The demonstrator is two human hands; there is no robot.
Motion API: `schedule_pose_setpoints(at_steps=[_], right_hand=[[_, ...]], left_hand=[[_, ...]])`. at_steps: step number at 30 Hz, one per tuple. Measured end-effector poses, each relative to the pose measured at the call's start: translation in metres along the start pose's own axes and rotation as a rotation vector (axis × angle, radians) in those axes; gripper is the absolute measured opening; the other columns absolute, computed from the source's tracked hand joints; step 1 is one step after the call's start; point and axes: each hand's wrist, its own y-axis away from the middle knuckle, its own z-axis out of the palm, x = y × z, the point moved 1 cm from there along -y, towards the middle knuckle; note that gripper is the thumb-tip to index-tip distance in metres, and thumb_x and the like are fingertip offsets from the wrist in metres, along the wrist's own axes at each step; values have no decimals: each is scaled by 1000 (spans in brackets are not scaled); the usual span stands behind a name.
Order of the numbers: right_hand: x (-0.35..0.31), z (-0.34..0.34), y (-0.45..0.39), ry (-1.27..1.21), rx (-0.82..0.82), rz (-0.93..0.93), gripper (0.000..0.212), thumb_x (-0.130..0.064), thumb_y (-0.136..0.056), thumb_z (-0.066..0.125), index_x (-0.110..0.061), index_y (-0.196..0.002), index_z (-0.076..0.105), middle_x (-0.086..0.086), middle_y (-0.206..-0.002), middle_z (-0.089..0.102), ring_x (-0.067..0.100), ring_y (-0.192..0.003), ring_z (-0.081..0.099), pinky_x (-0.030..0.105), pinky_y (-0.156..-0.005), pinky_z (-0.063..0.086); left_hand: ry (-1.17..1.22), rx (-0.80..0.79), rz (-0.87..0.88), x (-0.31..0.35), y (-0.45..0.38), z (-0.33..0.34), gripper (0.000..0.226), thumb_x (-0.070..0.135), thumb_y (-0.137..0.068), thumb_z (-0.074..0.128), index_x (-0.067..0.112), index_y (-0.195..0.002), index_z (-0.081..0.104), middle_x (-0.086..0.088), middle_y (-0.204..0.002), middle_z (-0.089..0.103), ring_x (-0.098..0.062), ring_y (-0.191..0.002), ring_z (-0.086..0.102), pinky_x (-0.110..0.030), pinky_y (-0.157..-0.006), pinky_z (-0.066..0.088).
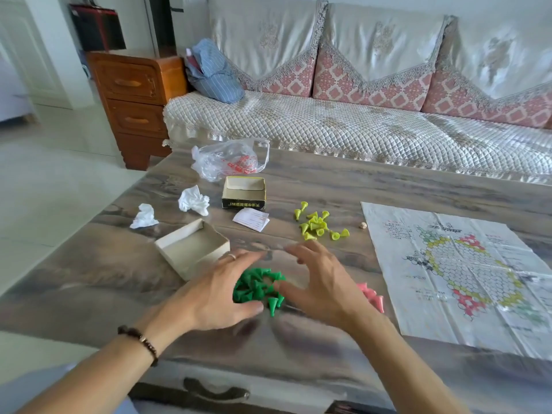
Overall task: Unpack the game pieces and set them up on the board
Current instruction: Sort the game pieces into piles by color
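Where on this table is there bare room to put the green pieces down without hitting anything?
Bare tabletop runs along the near edge, under the wrists, between the green pieces and the board's near corner. Another bare strip lies beyond the yellow pieces, toward the sofa. The stretch from the open tray to the small box and tissues is crowded.

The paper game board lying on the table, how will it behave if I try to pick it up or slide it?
The creased white paper game board looks thin and folded, so it would probably flop and sag if lifted by one edge. It likely weighs very little and may slide easily on the glossy grey table. Nothing rests on it to hold it down.
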Motion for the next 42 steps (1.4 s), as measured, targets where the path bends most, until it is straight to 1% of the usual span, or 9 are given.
schedule_pose_setpoints(at_steps=[4, 7, 13, 19, 23, 25, 30, 35, 42], right_hand=[[-14, 29, 15, 91, -52, -65, 64, -39, -79, 63, -12, -135, 46, 4, -130, 50, 23, -121, 44, 29, -102, 35], [-18, 45, 16, 124, -63, -56, 68, -36, -83, 58, -11, -142, 35, 5, -141, 41, 25, -128, 36, 31, -109, 30], [-21, 57, 3, 35, -94, -56, 72, -22, -86, 57, -6, -149, 24, 7, -147, 42, 20, -136, 36, 15, -108, 20], [-13, 60, 2, -61, 16, -48, 63, -18, -84, 65, -16, -141, 39, -2, -116, 65, 16, -108, 57, 24, -91, 43], [-9, 65, 4, 108, 171, -98, 37, -19, -81, 69, -14, -116, 59, 1, -96, 66, 24, -88, 58, 36, -74, 52], [-7, 68, 5, 199, 221, -123, 19, -22, -85, 60, -14, -102, 65, 1, -89, 64, 26, -82, 55, 39, -69, 51], [-11, 69, 5, 300, 225, -24, 25, -31, -89, 43, -14, -75, 55, 2, -77, 53, 23, -72, 52, 37, -53, 44], [-16, 65, 2, 396, 227, 13, 24, -32, -83, 49, -19, -65, 40, 2, -57, 54, 26, -47, 53, 27, -41, 24], [-13, 68, -7, 389, 234, 94, 26, -30, -87, 50, -14, -67, 45, 13, -46, 54, 39, -41, 51, 31, -39, 31]], left_hand=[[-90, 43, 25, -11, 11, 9, 80, 53, -77, 55, 29, -148, 28, 12, -144, 41, -5, -135, 31, -17, -107, 18], [-89, 124, 16, -20, 10, 12, 71, 55, -74, 46, 31, -141, 43, 11, -132, 56, -5, -127, 41, -24, -105, 27], [-53, 200, 29, -27, 10, 14, 61, 39, -75, 61, 25, -133, 51, 9, -121, 62, -6, -118, 48, -33, -101, 39], [-100, 146, 54, -25, 8, 16, 78, 41, -77, 59, 24, -147, 28, 17, -134, 53, -6, -127, 40, -33, -105, 32], [-106, 134, 68, -25, 1, 18, 71, 43, -80, 52, 26, -146, 31, 15, -122, 60, -11, -120, 46, -37, -98, 38], [-135, 146, 87, -26, -1, 20, 63, 44, -82, 47, 26, -142, 37, 14, -114, 64, -11, -116, 48, -36, -92, 40], [-181, 227, 142, -26, -3, 22, 35, 42, -86, 41, 21, -100, 65, 7, -98, 60, -16, -92, 55, -35, -78, 47], [-218, 261, 109, -26, -5, 27, 28, 43, -90, 45, 19, -90, 58, 4, -91, 52, -17, -81, 55, -25, -61, 36], [-280, 353, 98, -26, -13, 27, 37, 45, -91, 36, 16, -79, 55, -2, -71, 56, -27, -61, 58, -37, -51, 44]])
